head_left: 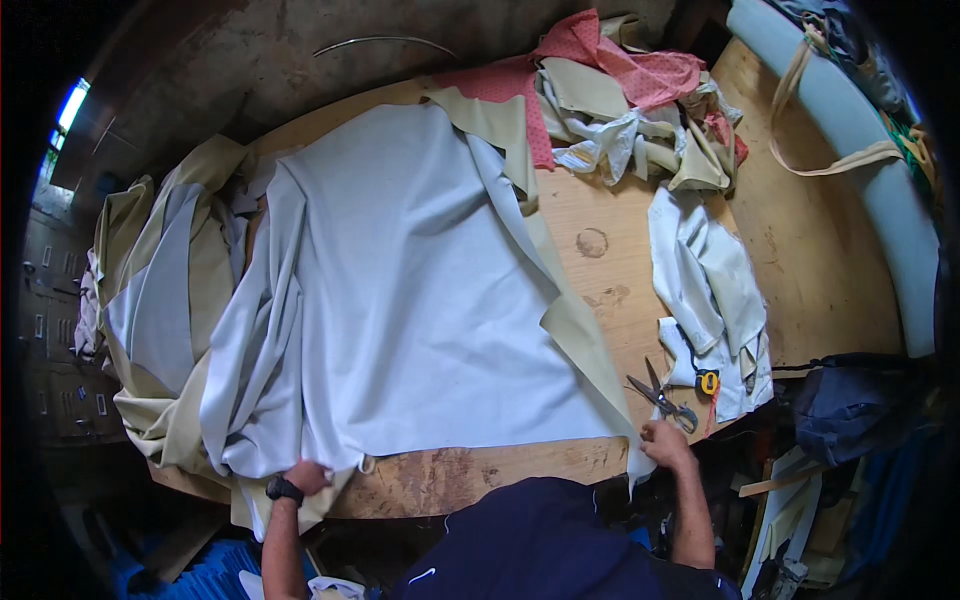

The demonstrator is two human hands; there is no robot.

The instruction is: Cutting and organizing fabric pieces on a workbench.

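A large pale grey sheet of upholstery fabric [410, 290] with a beige underside covers much of the wooden table [480, 480]. At its near left edge my left hand [308, 477], a dark watch on the wrist, is closed on gathered folds. My right hand [665, 443] pinches the sheet's near right corner at the table's front edge, where a narrow tail hangs down. Just beyond that hand lie dark-handled scissors [660, 400], blades apart. To their right a yellow and black tape measure [707, 382] rests on white fabric pieces [705, 275].
Bunched grey and beige fabric [165, 290] is heaped at the table's left end. Beige, white and red patterned scraps [625, 95] pile up at the back right. A long light blue roll [850, 150] and a dark bag [850, 410] are on the right.
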